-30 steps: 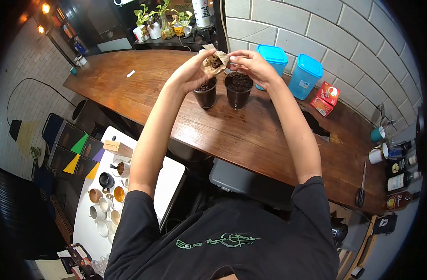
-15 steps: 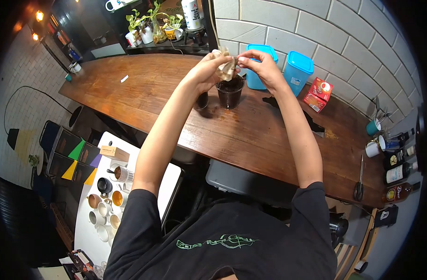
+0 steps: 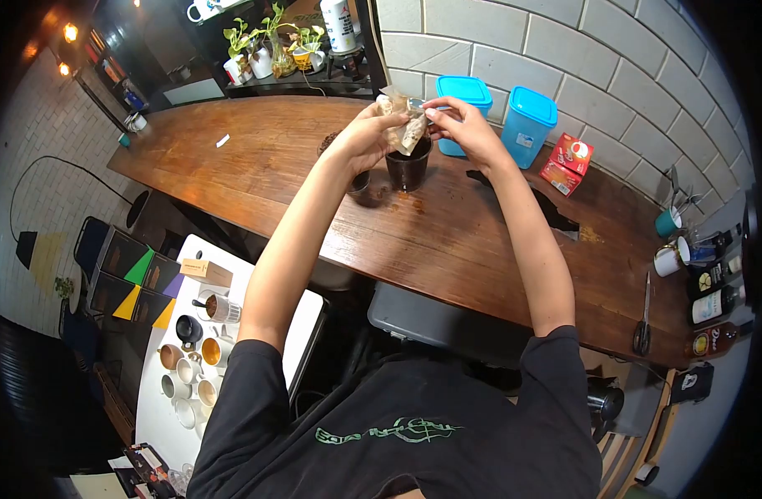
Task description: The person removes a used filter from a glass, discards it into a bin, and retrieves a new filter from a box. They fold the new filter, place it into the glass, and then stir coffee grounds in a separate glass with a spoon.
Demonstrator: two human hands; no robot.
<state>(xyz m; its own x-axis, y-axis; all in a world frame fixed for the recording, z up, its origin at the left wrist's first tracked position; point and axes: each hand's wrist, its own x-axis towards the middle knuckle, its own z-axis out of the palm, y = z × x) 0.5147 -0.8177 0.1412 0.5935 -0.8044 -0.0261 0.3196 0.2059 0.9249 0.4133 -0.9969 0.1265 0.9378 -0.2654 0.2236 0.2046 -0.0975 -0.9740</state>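
A crumpled, translucent plastic bag [image 3: 408, 133] with pale contents is held above a dark pot [image 3: 408, 173] on the wooden counter. My left hand [image 3: 367, 137] is wrapped round the bag's left side. With fingertips pinched together, my right hand [image 3: 464, 125] touches the bag's upper right edge. Dark soil fills part of the pot, and the bag hides some of its rim. Partly behind my left wrist stands a second dark pot [image 3: 360, 182].
Two blue-lidded containers [image 3: 529, 125] and a red box [image 3: 567, 165] stand behind my right hand. Scissors [image 3: 642, 333] and bottles [image 3: 714, 306] are at the counter's right end. Several mugs [image 3: 188, 370] stand on a white table [image 3: 160, 416] at lower left.
The bag is lower and spread wider between my hands, with more of its pale contents showing. My left hand has shifted slightly down. The view has moved a little.
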